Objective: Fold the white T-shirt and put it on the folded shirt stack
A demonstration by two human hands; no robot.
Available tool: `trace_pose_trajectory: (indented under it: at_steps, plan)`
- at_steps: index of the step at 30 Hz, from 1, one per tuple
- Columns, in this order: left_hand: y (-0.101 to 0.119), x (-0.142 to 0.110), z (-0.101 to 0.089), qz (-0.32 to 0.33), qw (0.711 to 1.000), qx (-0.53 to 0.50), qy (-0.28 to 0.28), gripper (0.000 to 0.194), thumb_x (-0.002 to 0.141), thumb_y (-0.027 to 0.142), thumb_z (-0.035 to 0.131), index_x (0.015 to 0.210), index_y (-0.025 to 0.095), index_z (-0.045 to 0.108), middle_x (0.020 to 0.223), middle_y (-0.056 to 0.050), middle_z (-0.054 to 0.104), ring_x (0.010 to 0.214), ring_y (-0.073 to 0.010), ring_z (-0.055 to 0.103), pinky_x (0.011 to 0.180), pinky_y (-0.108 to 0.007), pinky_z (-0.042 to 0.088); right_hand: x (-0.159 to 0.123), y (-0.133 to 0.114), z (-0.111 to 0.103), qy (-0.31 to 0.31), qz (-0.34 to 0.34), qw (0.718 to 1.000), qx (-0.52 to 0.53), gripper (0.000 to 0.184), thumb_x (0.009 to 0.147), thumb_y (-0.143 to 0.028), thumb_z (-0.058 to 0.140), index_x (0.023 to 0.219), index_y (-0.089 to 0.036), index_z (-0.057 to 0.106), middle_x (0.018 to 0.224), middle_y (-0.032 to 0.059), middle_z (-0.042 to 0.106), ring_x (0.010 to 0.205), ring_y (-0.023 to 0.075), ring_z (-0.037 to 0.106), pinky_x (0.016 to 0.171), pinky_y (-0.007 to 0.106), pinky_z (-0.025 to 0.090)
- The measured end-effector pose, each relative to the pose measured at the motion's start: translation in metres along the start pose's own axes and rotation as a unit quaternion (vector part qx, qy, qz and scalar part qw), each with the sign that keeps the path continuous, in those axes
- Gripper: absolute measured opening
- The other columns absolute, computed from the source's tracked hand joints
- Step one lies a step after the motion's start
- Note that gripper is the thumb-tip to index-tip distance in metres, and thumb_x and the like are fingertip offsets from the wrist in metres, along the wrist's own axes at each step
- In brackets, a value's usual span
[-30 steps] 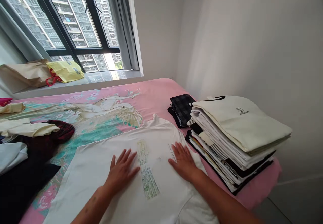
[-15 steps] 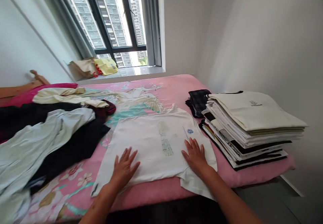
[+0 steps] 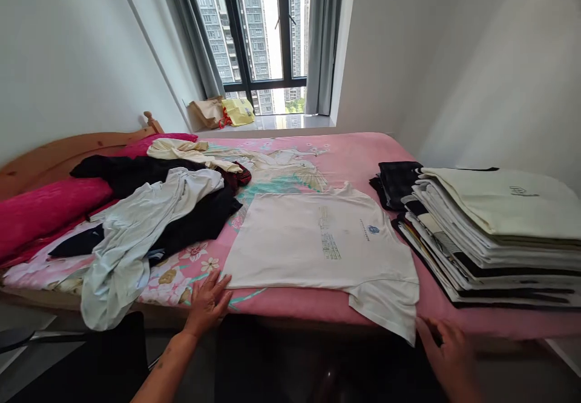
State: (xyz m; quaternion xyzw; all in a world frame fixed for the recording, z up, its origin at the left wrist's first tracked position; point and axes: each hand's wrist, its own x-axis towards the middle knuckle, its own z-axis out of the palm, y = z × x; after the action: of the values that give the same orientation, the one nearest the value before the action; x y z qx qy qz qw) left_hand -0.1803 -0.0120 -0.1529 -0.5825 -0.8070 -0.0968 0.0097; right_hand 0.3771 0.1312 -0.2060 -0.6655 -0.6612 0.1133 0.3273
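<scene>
Left hand point(image 3: 210, 301) spread, empty, by white printed T-shirt point(image 3: 295, 239); right hand point(image 3: 447, 351) half-curled, hold unclear; cream-topped folded-clothes stack point(image 3: 494, 252), rumpled black-and-pale clothes heap point(image 3: 157, 212) flank shirt.

Counted from where I stand: one bed point(image 3: 370, 149). At its near edge: one left hand point(image 3: 209, 301), one right hand point(image 3: 449, 348), one T-shirt point(image 3: 285, 239). Toward its right edge: one tall folded stack point(image 3: 490, 209), one small dark pile point(image 3: 399, 179), layers indistinct. Toward its left edge: one loose heap point(image 3: 149, 209), pieces uncountable. On the sill point(image 3: 295, 123): two bags point(image 3: 239, 112).
</scene>
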Motion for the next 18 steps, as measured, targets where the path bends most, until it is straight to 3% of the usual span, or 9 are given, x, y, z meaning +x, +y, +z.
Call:
trace_pose_trajectory:
  at_steps: [3,6,9,12,18]
  plan:
    - [0.006,0.0,0.005,0.027,0.999,0.01,0.042,0.041,0.086,0.041,0.041,0.121,0.028,0.057,0.144,-0.009,0.036,0.134,-0.0292,0.029,0.107,-0.055,0.021,-0.006,-0.019,-0.006,-0.095,0.16,0.976,0.117,0.059,0.067,-0.071,0.046,0.079,-0.017,0.066,0.08,0.0096,0.067,0.08,0.0266,0.06,0.078,0.038,0.046]
    - [0.007,0.01,0.006,0.1,0.994,0.02,0.047,0.036,0.084,0.033,0.043,0.116,0.029,0.061,0.136,-0.006,0.048,0.129,-0.0253,0.039,0.109,-0.05,0.021,0.001,-0.036,-0.011,-0.175,0.267,0.917,0.238,0.056,0.065,-0.069,0.052,0.078,-0.016,0.065,0.068,0.0039,0.064,0.071,0.0218,0.06,0.067,0.032,0.047]
    - [0.006,0.022,0.003,0.127,0.991,0.023,0.033,0.034,0.083,0.031,0.043,0.111,0.031,0.063,0.123,-0.002,0.06,0.114,-0.0222,0.053,0.11,-0.051,0.02,0.007,-0.053,-0.015,-0.189,0.338,0.857,0.339,0.052,0.062,-0.064,0.062,0.08,-0.015,0.063,0.062,0.0004,0.061,0.064,0.0166,0.058,0.059,0.027,0.047]
    - [0.005,0.032,-0.001,0.129,0.991,0.027,0.03,0.033,0.082,0.029,0.044,0.107,0.029,0.064,0.118,-0.003,0.063,0.108,-0.0219,0.057,0.108,-0.047,0.025,0.007,-0.065,-0.015,-0.172,0.37,0.822,0.397,0.05,0.059,-0.055,0.069,0.088,-0.015,0.062,0.069,0.0007,0.062,0.062,0.0144,0.057,0.056,0.025,0.047]
    - [0.004,0.041,-0.004,0.134,0.988,0.052,0.059,0.031,0.079,0.025,0.042,0.1,0.024,0.065,0.109,-0.005,0.065,0.102,-0.0234,0.059,0.094,-0.038,0.042,0.006,-0.073,-0.01,-0.147,0.358,0.774,0.501,0.037,0.066,-0.04,0.066,0.094,-0.016,0.059,0.08,0.0022,0.064,0.075,0.0169,0.06,0.063,0.029,0.053]
